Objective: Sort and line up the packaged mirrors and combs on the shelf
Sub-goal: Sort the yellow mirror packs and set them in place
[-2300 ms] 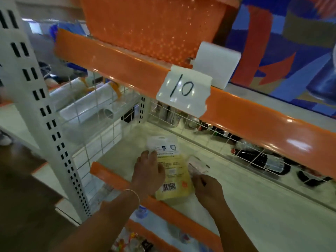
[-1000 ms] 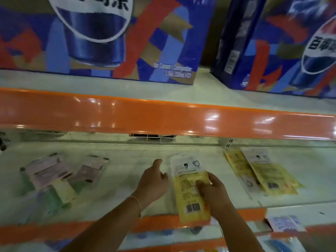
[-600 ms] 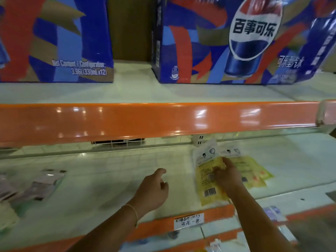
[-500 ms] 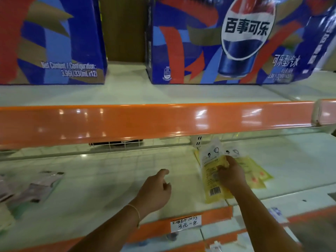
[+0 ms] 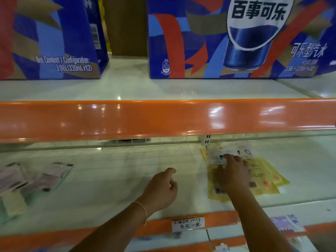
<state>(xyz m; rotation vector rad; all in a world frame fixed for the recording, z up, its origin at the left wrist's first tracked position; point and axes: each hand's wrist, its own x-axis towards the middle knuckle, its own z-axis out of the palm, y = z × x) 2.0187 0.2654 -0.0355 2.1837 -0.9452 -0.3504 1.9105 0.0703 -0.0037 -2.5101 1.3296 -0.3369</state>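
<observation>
Yellow packet [image 5: 215,194] under right hand [image 5: 233,174]; left hand [image 5: 161,190] loosely curled, empty

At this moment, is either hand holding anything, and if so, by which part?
The right hand lies on the upper half of a yellow packet, atop the yellow pile; whether it is a grip or just pressing cannot be told. The left hand holds nothing.
</observation>
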